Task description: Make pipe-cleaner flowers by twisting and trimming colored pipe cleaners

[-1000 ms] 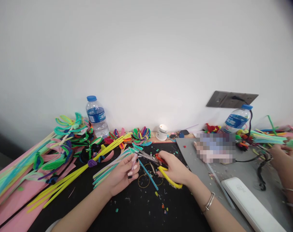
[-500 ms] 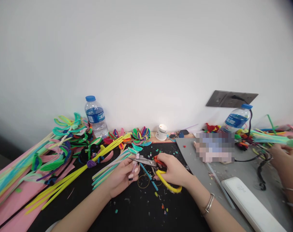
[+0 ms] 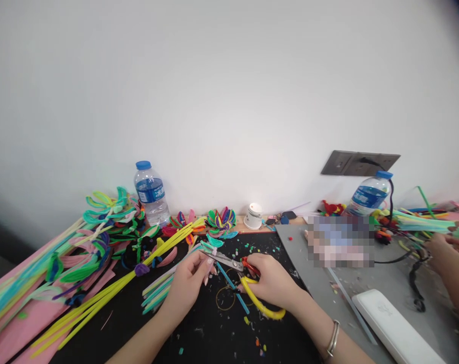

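Note:
My left hand (image 3: 189, 277) is closed in a pinch on a small pale pipe cleaner (image 3: 209, 262), mostly covered by the fingers. In my right hand (image 3: 271, 280) are scissors (image 3: 229, 262) with one red-orange handle loop and a yellow one. Their blades point left, with the tips right by my left fingertips; whether they touch the pipe cleaner I cannot tell. Just beyond the tips lies a turquoise looped pipe cleaner piece (image 3: 214, 240). Several pastel pipe cleaners (image 3: 157, 288) spread out beside my left hand. A blue strip (image 3: 233, 289) lies below the blades.
Pipe-cleaner flowers and yellow stems (image 3: 100, 303) fill the left side. A water bottle (image 3: 149, 194), paper cup (image 3: 253, 216) and second bottle (image 3: 369, 194) stand along the wall. A white case (image 3: 392, 323) lies right. Another person's hand (image 3: 447, 258) holds pipe cleaners at far right.
The whole scene sits slightly lower in the picture. My left hand has turned, its fingertips now closer together around the pipe cleaner. The scissors' blades slope a little more.

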The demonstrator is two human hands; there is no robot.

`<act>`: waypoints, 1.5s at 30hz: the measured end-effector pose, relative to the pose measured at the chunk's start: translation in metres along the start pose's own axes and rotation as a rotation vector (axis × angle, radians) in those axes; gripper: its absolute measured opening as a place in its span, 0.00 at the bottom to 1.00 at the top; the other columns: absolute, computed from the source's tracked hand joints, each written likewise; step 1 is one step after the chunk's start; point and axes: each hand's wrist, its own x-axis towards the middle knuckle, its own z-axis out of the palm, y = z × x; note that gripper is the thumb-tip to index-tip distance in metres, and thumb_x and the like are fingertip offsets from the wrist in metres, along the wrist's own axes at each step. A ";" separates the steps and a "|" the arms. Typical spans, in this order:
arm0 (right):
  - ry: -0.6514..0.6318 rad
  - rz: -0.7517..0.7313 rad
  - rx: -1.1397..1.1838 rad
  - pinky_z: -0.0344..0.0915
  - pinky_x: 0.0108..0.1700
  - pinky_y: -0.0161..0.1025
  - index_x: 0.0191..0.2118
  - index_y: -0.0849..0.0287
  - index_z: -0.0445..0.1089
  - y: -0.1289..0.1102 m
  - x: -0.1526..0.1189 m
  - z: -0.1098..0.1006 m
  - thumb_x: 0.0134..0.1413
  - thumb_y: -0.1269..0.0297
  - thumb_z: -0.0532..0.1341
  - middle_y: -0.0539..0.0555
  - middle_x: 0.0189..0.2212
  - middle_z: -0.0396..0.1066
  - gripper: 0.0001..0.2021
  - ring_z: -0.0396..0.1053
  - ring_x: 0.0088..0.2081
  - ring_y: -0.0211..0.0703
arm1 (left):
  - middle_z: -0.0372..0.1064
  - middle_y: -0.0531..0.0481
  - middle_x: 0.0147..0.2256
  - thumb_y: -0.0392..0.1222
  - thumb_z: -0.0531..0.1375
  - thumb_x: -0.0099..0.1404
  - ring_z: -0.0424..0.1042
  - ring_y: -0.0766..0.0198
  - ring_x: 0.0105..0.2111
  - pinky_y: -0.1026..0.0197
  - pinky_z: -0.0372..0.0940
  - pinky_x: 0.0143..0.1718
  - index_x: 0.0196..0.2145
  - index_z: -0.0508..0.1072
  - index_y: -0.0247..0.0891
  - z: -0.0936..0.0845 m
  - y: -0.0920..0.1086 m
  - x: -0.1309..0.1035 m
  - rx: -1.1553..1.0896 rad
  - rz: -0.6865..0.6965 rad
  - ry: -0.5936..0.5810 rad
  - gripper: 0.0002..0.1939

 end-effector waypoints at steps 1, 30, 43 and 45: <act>0.005 0.012 0.005 0.47 0.26 0.32 0.22 0.58 0.57 -0.002 -0.001 0.001 0.38 0.52 0.68 0.45 0.22 0.59 0.20 0.54 0.24 0.35 | 0.60 0.55 0.19 0.49 0.55 0.63 0.58 0.66 0.20 0.65 0.53 0.24 0.24 0.67 0.37 -0.001 0.001 -0.001 0.092 0.031 0.021 0.14; 0.038 -0.188 0.134 0.52 0.29 0.32 0.25 0.57 0.57 0.002 0.001 0.007 0.40 0.56 0.67 0.46 0.25 0.57 0.17 0.54 0.26 0.36 | 0.49 0.58 0.17 0.46 0.63 0.56 0.48 0.75 0.16 0.71 0.60 0.20 0.18 0.65 0.34 -0.010 0.009 -0.008 -1.073 -0.577 -0.614 0.17; -0.011 -0.348 0.283 0.49 0.26 0.31 0.26 0.58 0.58 0.000 -0.002 0.015 0.36 0.43 0.66 0.47 0.25 0.58 0.24 0.54 0.25 0.35 | 0.55 0.59 0.13 0.42 0.64 0.57 0.50 0.73 0.13 0.70 0.56 0.18 0.29 0.69 0.37 -0.002 -0.008 -0.019 -1.118 -0.295 -0.786 0.08; -0.010 -0.338 0.286 0.48 0.26 0.31 0.25 0.58 0.58 0.000 -0.002 0.015 0.36 0.43 0.66 0.46 0.25 0.57 0.24 0.53 0.25 0.35 | 0.55 0.60 0.13 0.43 0.66 0.55 0.50 0.73 0.13 0.69 0.57 0.19 0.29 0.68 0.38 -0.001 -0.007 -0.018 -1.124 -0.293 -0.745 0.10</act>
